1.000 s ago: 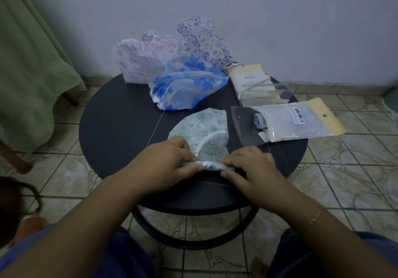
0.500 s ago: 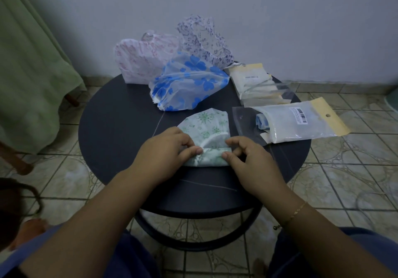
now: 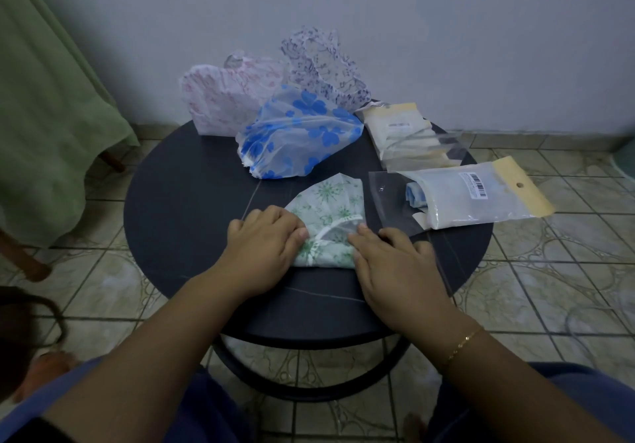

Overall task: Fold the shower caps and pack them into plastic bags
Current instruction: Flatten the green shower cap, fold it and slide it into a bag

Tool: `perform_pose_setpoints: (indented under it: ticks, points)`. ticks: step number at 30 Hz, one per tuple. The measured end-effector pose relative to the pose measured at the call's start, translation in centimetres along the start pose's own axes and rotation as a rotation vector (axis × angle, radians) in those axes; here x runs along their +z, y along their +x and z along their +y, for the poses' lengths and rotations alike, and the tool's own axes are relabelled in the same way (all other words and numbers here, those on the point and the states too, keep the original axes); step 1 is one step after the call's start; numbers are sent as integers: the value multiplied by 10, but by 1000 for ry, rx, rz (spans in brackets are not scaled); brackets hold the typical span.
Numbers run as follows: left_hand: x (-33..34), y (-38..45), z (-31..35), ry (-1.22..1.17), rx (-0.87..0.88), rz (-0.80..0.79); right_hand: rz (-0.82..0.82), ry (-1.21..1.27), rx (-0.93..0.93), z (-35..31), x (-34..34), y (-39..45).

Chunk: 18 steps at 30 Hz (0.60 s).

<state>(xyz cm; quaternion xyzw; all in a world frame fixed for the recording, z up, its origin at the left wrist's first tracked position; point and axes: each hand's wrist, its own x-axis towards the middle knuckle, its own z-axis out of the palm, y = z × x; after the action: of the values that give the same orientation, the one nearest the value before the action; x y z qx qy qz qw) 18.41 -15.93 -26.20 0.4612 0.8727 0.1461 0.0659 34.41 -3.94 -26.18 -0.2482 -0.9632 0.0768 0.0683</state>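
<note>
A round dark desk (image 3: 178, 202) is set on a patterned tiled floor (image 3: 549, 271) against a pale wall (image 3: 446, 30); a green cloth (image 3: 44, 116) is draped at the left. At the back of the desk, a pink-printed shower cap (image 3: 223, 99), a purple-printed shower cap (image 3: 319, 61) and a blue-flowered shower cap (image 3: 299, 133) are heaped together. To the right, a stack of empty plastic bags (image 3: 409, 137) is laid, and nearer, a filled plastic bag (image 3: 464, 202) with a barcode label and a yellow header.

The contents of the filled bag are blurred behind the film, only a blue edge being made out. The near corners of the green-printed shower cap (image 3: 330, 222) are covered by the hands.

This cap is laid near the front middle of the desk, partly folded. The left hand (image 3: 264, 250) is pressed flat on its left edge, fingers extended, and the right hand (image 3: 388, 264) is pressed flat on its right edge likewise; nothing is gripped.
</note>
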Motion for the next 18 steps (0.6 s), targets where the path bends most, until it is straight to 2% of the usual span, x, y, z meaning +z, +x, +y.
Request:
perform_pose_setpoints:
  ticks: [4,7,10,12,15,18]
  points:
    - [4,-3,-5,2,41,40,17,24,-12,-3,0,-1]
    - [5,-6,-4,86,95,173,57,50,-25,1,2,0]
    - [2,-7,-2,101,229,275,103,3,-35,1,4,1]
    - [-1,-5,0,50,285,245,125,-47,-14,0,5,1]
    - [-8,-9,5,-33,230,178,133,-83,-34,-3,5,-3]
    - [-13,-12,4,18,259,89,175,-89,-97,-1,3,-5]
